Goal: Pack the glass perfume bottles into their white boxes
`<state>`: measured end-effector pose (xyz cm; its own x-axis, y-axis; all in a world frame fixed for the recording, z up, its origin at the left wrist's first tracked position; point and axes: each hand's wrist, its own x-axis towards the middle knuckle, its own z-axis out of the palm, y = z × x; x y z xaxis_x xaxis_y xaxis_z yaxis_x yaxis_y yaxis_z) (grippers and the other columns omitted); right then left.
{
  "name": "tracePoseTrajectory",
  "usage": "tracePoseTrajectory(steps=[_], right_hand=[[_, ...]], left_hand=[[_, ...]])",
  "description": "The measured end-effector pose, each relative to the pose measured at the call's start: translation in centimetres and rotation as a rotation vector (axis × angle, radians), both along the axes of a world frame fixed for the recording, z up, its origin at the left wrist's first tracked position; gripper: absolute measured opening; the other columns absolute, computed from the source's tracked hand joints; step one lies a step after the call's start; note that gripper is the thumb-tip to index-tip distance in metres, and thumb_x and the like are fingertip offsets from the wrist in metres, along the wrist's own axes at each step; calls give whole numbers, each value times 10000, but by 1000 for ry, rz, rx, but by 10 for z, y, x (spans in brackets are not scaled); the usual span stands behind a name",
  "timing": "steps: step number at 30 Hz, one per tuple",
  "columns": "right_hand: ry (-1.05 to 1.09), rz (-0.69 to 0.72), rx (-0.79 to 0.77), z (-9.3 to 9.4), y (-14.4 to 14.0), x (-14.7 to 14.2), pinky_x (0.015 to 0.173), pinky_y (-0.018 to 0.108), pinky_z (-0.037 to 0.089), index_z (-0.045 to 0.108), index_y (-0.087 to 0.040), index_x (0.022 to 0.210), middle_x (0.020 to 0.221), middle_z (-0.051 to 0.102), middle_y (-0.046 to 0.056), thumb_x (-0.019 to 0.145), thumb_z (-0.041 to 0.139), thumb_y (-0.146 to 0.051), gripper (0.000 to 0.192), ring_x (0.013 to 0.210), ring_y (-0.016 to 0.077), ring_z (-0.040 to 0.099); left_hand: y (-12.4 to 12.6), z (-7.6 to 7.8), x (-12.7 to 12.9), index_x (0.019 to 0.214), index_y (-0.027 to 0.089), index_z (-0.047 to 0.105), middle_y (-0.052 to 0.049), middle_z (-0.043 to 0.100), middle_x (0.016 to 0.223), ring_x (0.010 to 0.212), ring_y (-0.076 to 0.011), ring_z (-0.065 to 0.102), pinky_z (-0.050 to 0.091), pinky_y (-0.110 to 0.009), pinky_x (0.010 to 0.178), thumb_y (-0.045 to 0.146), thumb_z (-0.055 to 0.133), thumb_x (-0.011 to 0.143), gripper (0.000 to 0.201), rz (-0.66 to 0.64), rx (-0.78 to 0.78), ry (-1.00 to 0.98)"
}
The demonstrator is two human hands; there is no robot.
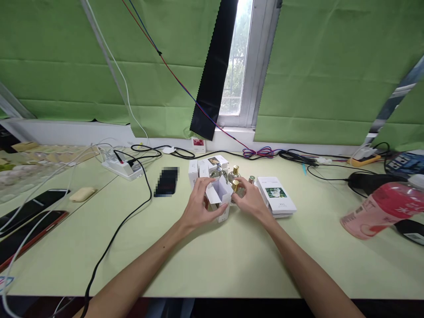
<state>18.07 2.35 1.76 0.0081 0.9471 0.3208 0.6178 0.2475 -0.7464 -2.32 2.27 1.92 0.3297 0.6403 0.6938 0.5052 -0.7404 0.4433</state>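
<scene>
While both forearms are reaching across the pale green desk (212, 265), the left hand (198, 207) is grasping a small white carton (219, 197) from its left side, fingers curled round the wall. This carton is standing upright, its long axis running roughly vertical, and its open mouth is facing up and slightly toward the wearer, with the top flaps spreading outward. What is lying inside the carton cannot be told. The right hand (252, 201) is sitting just right of the carton, its fingertips closing on a gold-capped bottle (236, 186), which is standing cap-up between the two hands and touching or nearly touching the carton's right edge. Behind the hands, two further bottles (218, 171) are standing upright among closed white boxes (212, 164). To the right of the right hand, a flat stack of flower-printed boxes (276, 196) is lying on the desk, long axis running away from the wearer. Farther left, a dark phone (166, 181) and a white power strip (121, 168) are resting on the desk; a pink bottle (380, 210) is lying on its side at far right.
</scene>
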Motion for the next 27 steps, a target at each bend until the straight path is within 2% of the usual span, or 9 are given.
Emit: tracePoseTrajectory(steps=[8, 13, 16, 23, 27], right_hand=[[-84, 2, 58, -1, -2, -2, 755, 350, 521, 665, -263, 1057, 946, 765, 12, 795, 667, -324, 269, 886, 263, 723], [-151, -55, 71, -4, -2, -6, 678, 316, 484, 676, -260, 957, 835, 755, 9, 784, 680, -297, 177, 809, 261, 719], [-153, -66, 61, -4, -3, -8, 656, 312, 475, 675, -263, 930, 809, 748, 7, 773, 687, -296, 160, 782, 261, 715], [-72, 27, 62, -2, -4, -6, 741, 339, 513, 650, -255, 1011, 847, 745, 6, 749, 674, -325, 272, 774, 245, 699], [-53, 67, 62, -4, -2, -3, 687, 326, 512, 630, -240, 1101, 866, 739, 3, 732, 673, -345, 386, 706, 220, 671]], left_hand=[[-1, 0, 0, 1347, 242, 470, -107, 545, 1232, 1110, -264, 583, 551, -308, 714, 356, 761, 791, 637, -3, -27, -8], [1, 0, 0, 1342, 242, 472, -105, 556, 1218, 1128, -276, 580, 549, -398, 889, 338, 762, 789, 632, -10, 14, -4], [1, -1, 0, 1339, 240, 471, -106, 555, 1214, 1120, -275, 586, 545, -404, 902, 337, 772, 781, 641, -13, 25, -4], [1, 0, 0, 1332, 236, 469, -110, 554, 1226, 1141, -280, 578, 544, -411, 915, 315, 769, 778, 635, -18, 11, -6], [0, 1, 0, 1330, 236, 471, -114, 550, 1231, 1140, -284, 581, 558, -387, 854, 330, 770, 772, 641, -16, -19, -3]])
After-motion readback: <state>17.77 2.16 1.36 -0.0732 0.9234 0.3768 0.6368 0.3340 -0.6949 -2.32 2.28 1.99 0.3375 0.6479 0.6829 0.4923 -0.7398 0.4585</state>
